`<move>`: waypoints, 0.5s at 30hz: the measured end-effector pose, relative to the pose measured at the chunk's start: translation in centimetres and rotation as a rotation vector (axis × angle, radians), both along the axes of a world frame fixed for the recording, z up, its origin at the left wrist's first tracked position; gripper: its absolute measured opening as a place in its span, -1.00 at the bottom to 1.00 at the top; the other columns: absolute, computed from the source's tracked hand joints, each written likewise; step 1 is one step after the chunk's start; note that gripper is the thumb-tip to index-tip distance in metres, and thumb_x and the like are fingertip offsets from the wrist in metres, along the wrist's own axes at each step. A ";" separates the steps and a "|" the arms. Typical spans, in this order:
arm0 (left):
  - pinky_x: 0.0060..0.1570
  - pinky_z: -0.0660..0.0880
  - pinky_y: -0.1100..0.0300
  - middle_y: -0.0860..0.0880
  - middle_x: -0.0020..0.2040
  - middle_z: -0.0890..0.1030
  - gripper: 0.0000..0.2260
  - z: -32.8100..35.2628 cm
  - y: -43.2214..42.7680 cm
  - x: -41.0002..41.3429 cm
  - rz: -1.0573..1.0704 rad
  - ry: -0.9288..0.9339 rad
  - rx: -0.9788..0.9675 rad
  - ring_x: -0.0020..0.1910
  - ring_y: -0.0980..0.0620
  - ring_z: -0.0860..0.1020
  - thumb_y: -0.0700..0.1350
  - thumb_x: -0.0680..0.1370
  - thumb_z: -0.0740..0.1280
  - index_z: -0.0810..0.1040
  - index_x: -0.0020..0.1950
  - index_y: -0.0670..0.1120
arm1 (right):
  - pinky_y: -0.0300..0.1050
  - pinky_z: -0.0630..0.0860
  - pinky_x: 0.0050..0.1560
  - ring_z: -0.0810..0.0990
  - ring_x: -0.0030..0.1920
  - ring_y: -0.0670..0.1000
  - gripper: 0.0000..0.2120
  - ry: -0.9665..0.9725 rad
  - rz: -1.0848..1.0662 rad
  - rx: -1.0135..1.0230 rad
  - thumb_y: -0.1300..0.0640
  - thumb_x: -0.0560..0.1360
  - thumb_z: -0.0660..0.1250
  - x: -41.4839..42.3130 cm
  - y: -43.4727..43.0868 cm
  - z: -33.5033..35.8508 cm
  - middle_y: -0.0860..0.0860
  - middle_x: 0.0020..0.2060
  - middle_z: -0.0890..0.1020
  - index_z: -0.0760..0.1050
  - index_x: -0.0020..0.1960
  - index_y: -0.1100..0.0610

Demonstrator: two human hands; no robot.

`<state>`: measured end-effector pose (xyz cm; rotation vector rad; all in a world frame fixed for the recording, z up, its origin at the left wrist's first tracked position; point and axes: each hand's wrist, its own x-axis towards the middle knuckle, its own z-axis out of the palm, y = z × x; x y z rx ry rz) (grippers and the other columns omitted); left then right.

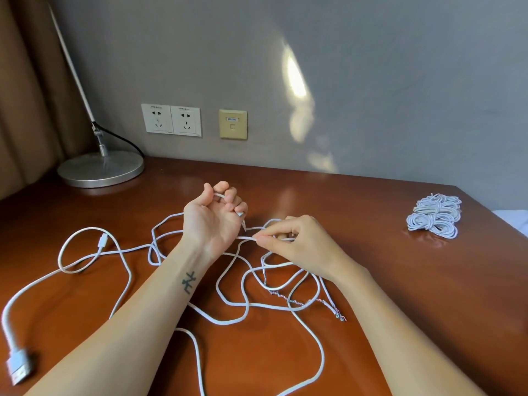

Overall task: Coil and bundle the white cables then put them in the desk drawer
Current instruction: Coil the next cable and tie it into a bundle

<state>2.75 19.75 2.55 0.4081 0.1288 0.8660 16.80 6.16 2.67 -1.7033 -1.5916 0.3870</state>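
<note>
A long white cable (228, 321) sprawls in loose loops over the brown desk (400, 281). My left hand (214, 218) is palm up above the middle of the desk, its fingers curled round a strand of that cable. Just to its right, my right hand (294, 241) pinches the same cable between thumb and fingers. One cable has a frayed end with coloured wires (340, 315). A USB plug (18, 367) lies at the front left, and a small connector (103, 240) sits inside a left loop. Finished white bundles (435, 215) lie at the far right.
A lamp with a round metal base (100, 170) stands at the back left corner by a curtain (25, 95). Wall sockets (171, 120) and a beige data port (233, 124) sit on the grey wall. The desk's right edge (511, 224) is close to the bundles.
</note>
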 end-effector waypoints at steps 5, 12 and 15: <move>-0.17 0.24 0.13 -0.01 -0.30 0.42 -0.58 -1.3 0.3 0.6 0.239 0.512 0.531 -0.33 0.06 0.25 -0.07 0.77 -0.01 0.54 -0.11 -0.13 | -0.33 0.42 -0.09 0.47 0.01 -0.22 -0.79 -0.227 -0.059 0.056 0.04 0.65 0.31 0.0 0.4 -0.6 -0.26 -0.19 0.59 0.72 0.12 -0.09; -0.17 0.35 0.18 -0.01 -0.29 0.47 -0.56 -1.4 0.0 0.7 0.469 0.789 0.764 -0.33 0.16 0.39 -0.03 0.77 0.04 0.65 -0.08 -0.09 | -0.37 0.33 -0.02 0.44 -0.06 -0.17 -0.84 -0.421 -0.158 0.202 0.05 0.61 0.35 0.9 0.5 -0.5 -0.30 -0.26 0.43 0.69 0.12 -0.09; -0.13 0.44 0.19 -0.02 -0.27 0.53 -0.59 -1.5 -0.1 0.8 0.542 0.865 0.934 -0.28 0.14 0.46 -0.06 0.77 0.07 0.66 -0.06 -0.07 | -0.39 0.35 -0.12 0.43 -0.12 -0.13 -0.90 -0.449 -0.199 0.265 0.04 0.60 0.39 1.1 0.7 -0.6 -0.26 -0.22 0.44 0.68 0.07 -0.03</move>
